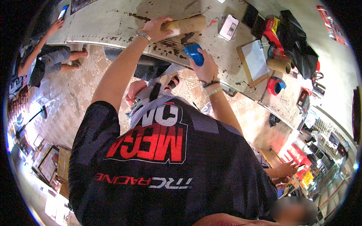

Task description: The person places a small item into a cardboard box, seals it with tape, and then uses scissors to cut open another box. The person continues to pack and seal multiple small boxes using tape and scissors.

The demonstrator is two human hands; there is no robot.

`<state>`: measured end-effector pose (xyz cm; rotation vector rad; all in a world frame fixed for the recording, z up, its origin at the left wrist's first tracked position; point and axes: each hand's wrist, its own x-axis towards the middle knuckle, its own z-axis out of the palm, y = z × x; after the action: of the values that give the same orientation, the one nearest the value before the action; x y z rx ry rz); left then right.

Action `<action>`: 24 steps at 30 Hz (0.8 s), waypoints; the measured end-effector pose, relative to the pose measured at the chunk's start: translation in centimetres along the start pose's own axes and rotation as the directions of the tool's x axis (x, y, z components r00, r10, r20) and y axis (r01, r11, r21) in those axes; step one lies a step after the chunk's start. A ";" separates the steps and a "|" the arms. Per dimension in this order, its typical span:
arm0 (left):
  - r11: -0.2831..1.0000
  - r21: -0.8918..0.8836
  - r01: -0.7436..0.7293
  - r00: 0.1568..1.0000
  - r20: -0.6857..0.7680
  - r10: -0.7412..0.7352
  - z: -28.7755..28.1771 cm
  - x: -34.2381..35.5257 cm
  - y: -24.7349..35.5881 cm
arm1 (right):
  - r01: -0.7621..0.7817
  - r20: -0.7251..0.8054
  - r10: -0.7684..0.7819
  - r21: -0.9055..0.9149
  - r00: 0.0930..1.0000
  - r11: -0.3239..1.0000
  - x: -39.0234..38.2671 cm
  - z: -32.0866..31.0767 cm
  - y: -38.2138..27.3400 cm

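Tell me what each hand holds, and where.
Left hand grips the cardboard tube at its near end; right hand holds the blue tool by its lower part.

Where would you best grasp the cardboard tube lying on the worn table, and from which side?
Probably the free right end of the cardboard tube, from above. It lies flat on the table, and the left hand already wraps its left end.

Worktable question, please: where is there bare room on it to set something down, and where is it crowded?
Bare top lies left of the cardboard tube under the left hand, and between the phone and the right hand's blue tool. Crowded rightward, around the clipboard and tape roll.
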<state>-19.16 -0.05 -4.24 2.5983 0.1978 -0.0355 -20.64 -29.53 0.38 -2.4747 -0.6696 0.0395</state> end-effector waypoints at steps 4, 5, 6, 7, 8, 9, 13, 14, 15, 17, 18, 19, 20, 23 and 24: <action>0.987 -0.156 -0.021 0.998 0.050 0.029 -0.3 2.8 -2.8 | -0.060 0.006 0.060 -0.049 0.998 0.997 4.3 2.7 -1.1; 0.980 -0.199 -0.017 0.997 0.066 0.031 -0.2 3.4 -3.5 | -0.040 -0.013 0.040 -0.053 0.999 0.998 5.1 2.9 -1.4; 0.970 -0.242 -0.003 0.996 0.085 0.025 0.0 3.8 -4.2 | -0.060 0.007 0.061 -0.073 0.998 0.996 5.8 3.1 -1.7; 0.960 -0.281 0.021 0.994 0.108 0.010 0.0 4.2 -4.7 | -0.080 0.028 0.083 -0.093 0.996 0.992 6.4 3.1 -2.1; 0.947 -0.320 0.016 0.995 0.100 0.017 0.0 4.5 -5.1 | -0.095 0.028 0.099 -0.111 0.995 0.989 6.8 3.0 -2.5; 0.935 -0.355 0.019 0.995 0.094 0.015 -0.2 4.6 -5.4 | -0.086 0.060 0.094 -0.131 0.994 0.988 7.3 2.8 -2.9; 0.901 -0.387 0.195 0.956 0.281 -0.086 -2.7 5.3 -4.6 | -0.077 0.170 0.112 -0.200 0.979 0.977 9.0 1.9 -4.2; 0.902 -0.344 0.262 0.926 0.352 -0.135 -3.3 5.3 -3.9 | -0.073 0.186 0.111 -0.201 0.976 0.977 9.6 1.6 -4.4; 0.887 -0.303 0.348 0.882 0.425 -0.201 -3.6 4.9 -3.0 | -0.092 0.197 0.131 -0.198 0.972 0.976 9.7 1.1 -4.4; 0.967 -0.173 0.189 0.918 0.381 -0.111 -3.8 4.4 -0.9 | -0.134 0.203 0.172 -0.188 0.964 0.973 8.7 -0.5 -3.6; 0.997 -0.057 -0.054 0.957 0.281 0.068 -3.4 3.8 0.5 | -0.175 0.211 0.216 -0.197 0.953 0.965 8.2 -1.5 -3.0; 0.965 0.106 -0.238 0.941 0.270 0.203 -3.1 3.4 1.5 | -0.182 0.196 0.220 -0.194 0.956 0.964 7.7 -2.5 -2.2; 0.969 0.119 -0.217 0.950 0.256 0.181 -2.8 3.1 2.5 | -0.202 0.189 0.239 -0.198 0.952 0.959 6.9 -3.6 -1.3; 0.972 0.221 -0.074 0.933 0.359 -0.010 -2.1 2.2 5.0 | -0.258 0.166 0.280 -0.140 0.946 0.956 4.9 -6.2 0.7; 0.970 0.240 -0.049 0.926 0.374 -0.046 -2.0 2.0 5.4 | -0.272 0.151 0.286 -0.107 0.946 0.956 4.4 -6.7 1.1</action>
<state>-16.37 -3.35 0.13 2.7713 0.0521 -0.5914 -15.11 -31.77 5.92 -2.6514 -0.3867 0.3344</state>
